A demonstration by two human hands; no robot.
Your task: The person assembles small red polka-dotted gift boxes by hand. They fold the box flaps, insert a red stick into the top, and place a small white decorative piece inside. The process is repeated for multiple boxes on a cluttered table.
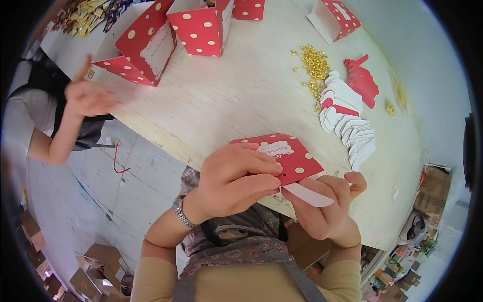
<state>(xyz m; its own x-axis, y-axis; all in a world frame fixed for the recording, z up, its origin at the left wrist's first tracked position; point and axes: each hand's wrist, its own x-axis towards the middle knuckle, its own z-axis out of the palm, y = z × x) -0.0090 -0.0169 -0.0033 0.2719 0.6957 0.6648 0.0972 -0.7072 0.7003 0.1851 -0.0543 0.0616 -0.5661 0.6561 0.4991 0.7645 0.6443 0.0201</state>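
Note:
A red box with cream dots and a white label (301,160) is at the table's near edge, in front of my body. My left hand (235,175) is closed on its near left side, fingers pressed over the card. A small dark hole shows in the card beside my fingertips. A white card strip with a rounded end (311,195) sticks out from under the box's near edge. My right hand (322,204) is closed round this strip, its fingers partly beneath it. The strip's other end is hidden by the box and my fingers.
On the right lie gold metal fasteners (315,65), white card strips (347,110) and red strips (362,83). Dotted boxes (201,30) stand at the far left, another box (337,20) far right. A co-worker's hand (90,98) is blurred at the left table edge.

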